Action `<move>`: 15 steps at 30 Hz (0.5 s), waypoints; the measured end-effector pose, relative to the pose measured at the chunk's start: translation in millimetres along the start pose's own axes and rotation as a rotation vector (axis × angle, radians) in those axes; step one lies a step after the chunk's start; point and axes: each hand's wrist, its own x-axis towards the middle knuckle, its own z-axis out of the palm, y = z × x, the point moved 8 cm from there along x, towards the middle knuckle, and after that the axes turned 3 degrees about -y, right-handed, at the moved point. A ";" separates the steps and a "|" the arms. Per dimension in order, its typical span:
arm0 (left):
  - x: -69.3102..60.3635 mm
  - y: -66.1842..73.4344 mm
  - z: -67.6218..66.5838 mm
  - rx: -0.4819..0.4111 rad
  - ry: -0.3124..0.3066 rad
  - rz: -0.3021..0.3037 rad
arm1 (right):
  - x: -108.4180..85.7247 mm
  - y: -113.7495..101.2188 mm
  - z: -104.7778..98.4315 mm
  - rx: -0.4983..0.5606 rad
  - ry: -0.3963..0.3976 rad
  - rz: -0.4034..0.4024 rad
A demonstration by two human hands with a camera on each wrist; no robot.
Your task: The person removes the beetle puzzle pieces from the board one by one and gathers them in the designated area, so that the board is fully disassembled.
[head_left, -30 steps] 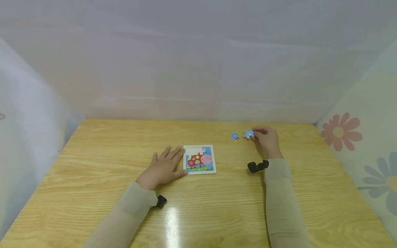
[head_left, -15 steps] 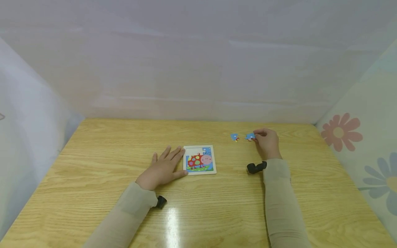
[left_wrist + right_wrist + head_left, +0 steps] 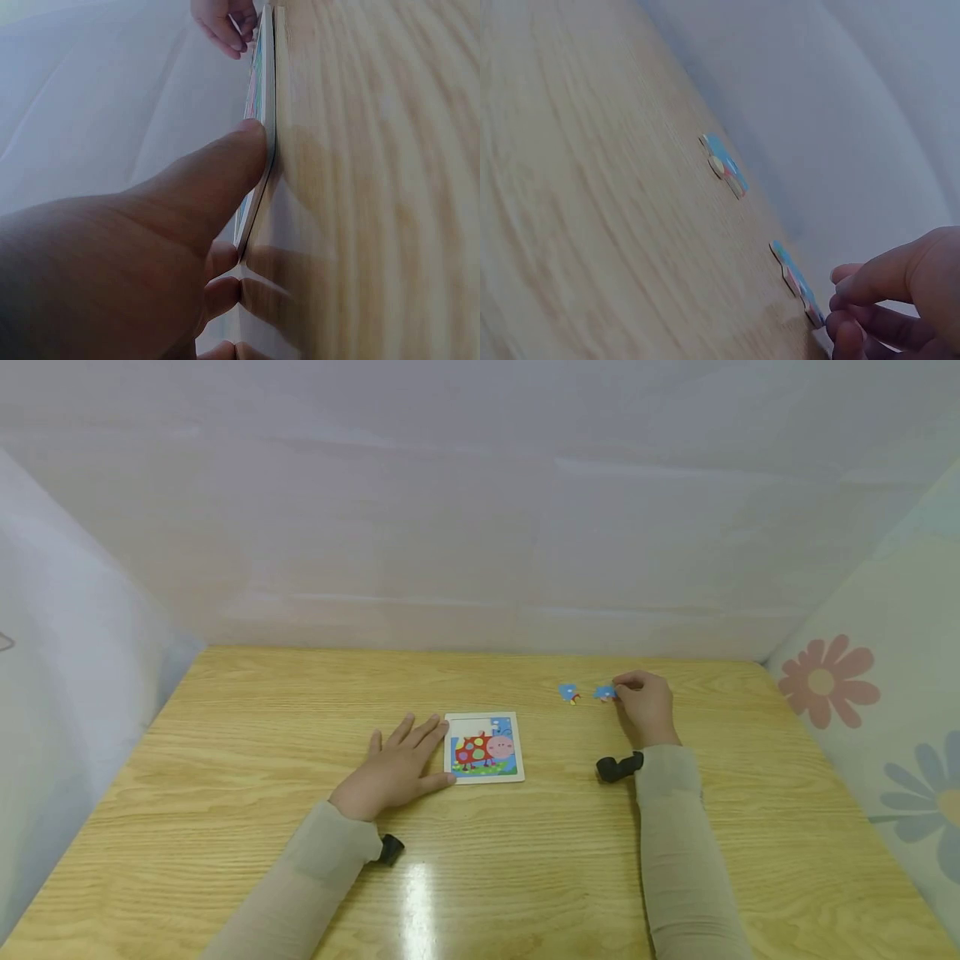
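Near the middle of the wood-grain surface [image 3: 525,877], a shallow white-framed puzzle tray [image 3: 471,726], lying flat, just right of the left hand [image 3: 390,772]. Contains joined pieces [image 3: 487,768] across the bottom and up the right side, showing a red bug [image 3: 474,749] with colourful spots and a pink face, standing on green ground against blue. Plain white inside, across the upper left. Small white marks [image 3: 495,723] on the blue in the upper right corner, too small to tell as print or picture. At the tray's left edge, left hand palm down, fingers straight and spread wide, with index fingertip and thumb touching the frame; in the left wrist view, thumb laid against the rim. Outside the tray, toward the far right of the surface, two more pieces: left piece [image 3: 567,692], blue with red and yellow at one end, lying flat and apart from either hand; right piece [image 3: 604,692], blue with a pink edge, near the left one without touching. At the right piece's right end, right hand [image 3: 647,706] with thumb and fingertips drawn narrow, pinching the edge; impossible to tell whether resting fully on the surface or slightly lifted. On both forearms, beige sleeves [image 3: 686,852], each with a black wrist device [image 3: 618,767] at the cuff. Beyond the far edge, a pale backdrop [image 3: 480,527]; along the right, a panel [image 3: 907,693] with printed flowers [image 3: 825,681].
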 end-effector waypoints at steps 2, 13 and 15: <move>0.1 -0.1 0.1 -0.001 -0.001 -0.001 | -0.7 -3.9 1.2 -0.014 0.001 -0.017; -0.8 -2.0 -0.9 0.009 0.002 -0.011 | -7.3 -36.8 35.7 0.029 -0.183 -0.087; -1.0 -2.1 -0.7 0.010 0.003 -0.010 | -10.7 -46.0 44.8 0.010 -0.238 -0.120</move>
